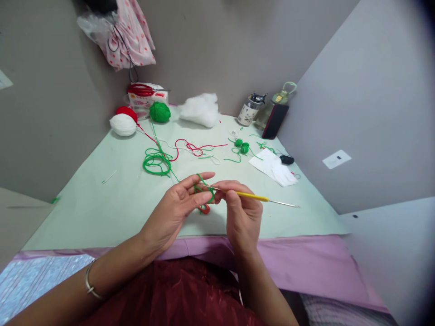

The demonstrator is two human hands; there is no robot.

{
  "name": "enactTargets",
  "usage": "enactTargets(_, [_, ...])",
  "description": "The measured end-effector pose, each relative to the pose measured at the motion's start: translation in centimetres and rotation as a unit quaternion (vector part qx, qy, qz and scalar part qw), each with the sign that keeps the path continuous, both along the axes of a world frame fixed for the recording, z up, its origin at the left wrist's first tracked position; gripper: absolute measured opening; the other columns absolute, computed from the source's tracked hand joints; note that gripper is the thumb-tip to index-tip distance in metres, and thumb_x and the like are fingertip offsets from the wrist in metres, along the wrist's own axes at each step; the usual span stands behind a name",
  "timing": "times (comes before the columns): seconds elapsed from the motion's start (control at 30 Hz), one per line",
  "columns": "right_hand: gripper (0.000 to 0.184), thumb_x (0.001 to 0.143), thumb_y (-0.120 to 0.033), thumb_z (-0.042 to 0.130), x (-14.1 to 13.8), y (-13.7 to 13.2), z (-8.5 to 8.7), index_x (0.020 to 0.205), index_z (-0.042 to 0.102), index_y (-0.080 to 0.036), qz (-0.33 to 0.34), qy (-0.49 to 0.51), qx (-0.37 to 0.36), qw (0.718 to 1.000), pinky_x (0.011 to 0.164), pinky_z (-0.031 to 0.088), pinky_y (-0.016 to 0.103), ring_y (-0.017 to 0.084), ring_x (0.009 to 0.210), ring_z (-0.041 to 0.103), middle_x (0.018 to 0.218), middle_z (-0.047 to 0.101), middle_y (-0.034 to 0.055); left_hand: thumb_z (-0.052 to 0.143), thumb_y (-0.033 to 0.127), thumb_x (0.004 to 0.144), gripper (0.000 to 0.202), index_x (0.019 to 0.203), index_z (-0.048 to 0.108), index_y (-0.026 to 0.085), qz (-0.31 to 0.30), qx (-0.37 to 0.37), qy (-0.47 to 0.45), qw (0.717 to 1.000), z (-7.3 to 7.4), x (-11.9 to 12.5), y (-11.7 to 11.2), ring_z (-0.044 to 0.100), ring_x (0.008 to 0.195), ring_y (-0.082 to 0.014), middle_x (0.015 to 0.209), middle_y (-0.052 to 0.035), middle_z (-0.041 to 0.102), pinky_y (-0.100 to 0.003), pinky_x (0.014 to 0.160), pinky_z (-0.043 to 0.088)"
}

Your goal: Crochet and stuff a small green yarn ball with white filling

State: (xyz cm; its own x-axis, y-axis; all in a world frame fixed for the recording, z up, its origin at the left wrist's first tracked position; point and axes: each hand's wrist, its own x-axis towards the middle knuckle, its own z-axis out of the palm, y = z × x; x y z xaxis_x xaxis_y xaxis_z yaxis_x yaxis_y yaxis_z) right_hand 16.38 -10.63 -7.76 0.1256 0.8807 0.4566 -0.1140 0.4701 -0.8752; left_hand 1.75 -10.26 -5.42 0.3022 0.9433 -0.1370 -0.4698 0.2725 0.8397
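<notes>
At the far left of the pale green tabletop (102, 203): a white yarn ball (123, 124), touching a red yarn ball (127, 111) behind it. Just beside, a green yarn ball (159, 112). In front of it, a loose coil of green yarn (156, 163), lying flat, with one strand running down toward the hands.

Next, the left hand (176, 208), raised over the near edge of the tabletop. Grip closed lightly: thumb and fingers pinched on a small crochet piece (205, 199), forefinger stretched out, green strand looped over it. Green ring on top, a bit of red below; exact shape too small to tell.

Almost touching it, the right hand (241, 213). Grip closed on the yellow handle of a crochet hook (253, 197), one metal end in the green loops, the other sticking out to the right.

Further right and farther back, a heap of white stuffing (200, 110), well apart from the hands. Near the middle right, two small green crocheted pieces (242, 146) with loose tails, seemingly finished, and a white sheet (275, 167) just beside.

Judging from all this: probably early in the present piece, only a few stitches made, most of the stitching not yet done.
</notes>
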Motion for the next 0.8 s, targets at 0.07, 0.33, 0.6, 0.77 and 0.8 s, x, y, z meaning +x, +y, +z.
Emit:
enactTargets(0.07, [0.017,0.099,-0.026,0.064,-0.1,-0.1,0.1,0.098,0.080,-0.027,-0.001,-0.009,0.013,1.000,0.066,0.057,0.031,0.015,0.075,0.066,0.096,0.075,0.0038,0.082,0.026,0.083,0.046,0.127,0.070,0.022,-0.002,-0.011,-0.008,1.000,0.1,0.1,0.1,0.063,0.084,-0.0148,0.096,-0.0020,0.070,-0.029,0.079,0.048])
enactTargets(0.33, [0.017,0.101,-0.025,0.062,0.1,-0.3,0.1,0.099,0.080,-0.028,0.035,0.065,0.002,0.997,0.060,0.054,0.028,0.012,0.066,0.064,0.089,0.070,0.0011,0.085,0.027,0.080,0.062,0.138,0.062,0.021,-0.002,-0.033,-0.002,0.999,0.5,-0.5,0.0,0.064,0.075,-0.0128,0.082,0.0022,0.068,-0.028,0.082,0.047])
enactTargets(0.6, [0.016,0.100,-0.029,0.063,0.2,-0.2,0.0,0.096,0.078,-0.025,0.018,0.086,-0.013,0.996,0.061,0.056,0.027,0.012,0.070,0.065,0.091,0.072,0.0022,0.084,0.027,0.082,0.066,0.143,0.058,0.020,-0.014,-0.036,-0.004,0.999,0.5,-0.7,-0.1,0.067,0.079,-0.0155,0.084,0.0013,0.069,-0.031,0.084,0.047])
enactTargets(0.77, [0.017,0.098,-0.032,0.065,0.2,-0.3,0.3,0.091,0.075,-0.022,-0.018,0.080,-0.036,0.996,0.059,0.056,0.028,0.013,0.066,0.065,0.087,0.072,0.0027,0.082,0.026,0.085,0.055,0.136,0.064,0.021,-0.042,-0.038,-0.021,0.998,0.2,-1.1,0.1,0.066,0.080,-0.0151,0.083,0.0001,0.070,-0.029,0.083,0.047])
enactTargets(0.8, [0.017,0.098,-0.032,0.065,0.2,-0.3,0.3,0.089,0.075,-0.021,-0.021,0.083,-0.037,0.996,0.059,0.056,0.028,0.013,0.065,0.064,0.085,0.071,0.0025,0.081,0.026,0.086,0.052,0.135,0.065,0.021,-0.048,-0.038,-0.025,0.998,0.1,-1.2,0.1,0.066,0.081,-0.0154,0.083,-0.0003,0.071,-0.029,0.084,0.047])
